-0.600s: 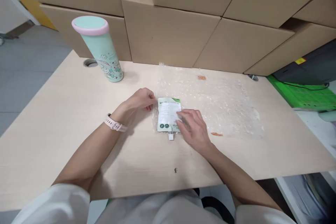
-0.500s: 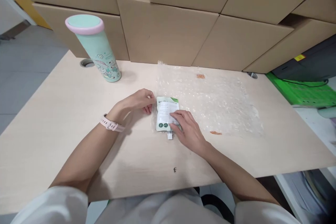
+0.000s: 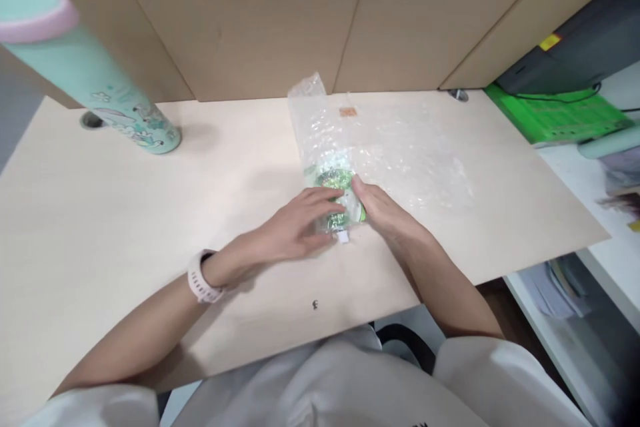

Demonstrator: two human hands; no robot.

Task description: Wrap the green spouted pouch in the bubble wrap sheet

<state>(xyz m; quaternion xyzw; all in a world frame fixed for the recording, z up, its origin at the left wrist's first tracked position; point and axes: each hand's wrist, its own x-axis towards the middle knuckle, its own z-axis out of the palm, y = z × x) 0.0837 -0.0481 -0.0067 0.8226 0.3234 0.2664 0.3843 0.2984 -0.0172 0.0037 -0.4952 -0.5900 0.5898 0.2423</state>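
Note:
A small green and white spouted pouch [image 3: 338, 203] lies on the light wooden desk [image 3: 150, 213], now covered by a folded edge of clear bubble wrap [image 3: 390, 153]. My left hand [image 3: 295, 230] lies flat on the wrap over the pouch, fingers stretched out. My right hand [image 3: 383, 210] presses the wrap against the pouch's right side, fingers held together. The pouch's white cap [image 3: 343, 237] sticks out toward me between the two hands. A pink watch is on my left wrist.
A mint tumbler [image 3: 95, 93] with a pink rim stands at the back left beside a cable hole [image 3: 91, 120]. Cardboard boxes [image 3: 280, 13] wall the desk's far edge. A green mat [image 3: 555, 117] and dark device lie at the right. A tiny dark object [image 3: 315, 305] sits near the front edge.
The bubble wrap's left edge has been folded over the pouch. My left hand moved from the pouch's left side onto its top; my right hand shifted to its right side. The camera tilted closer.

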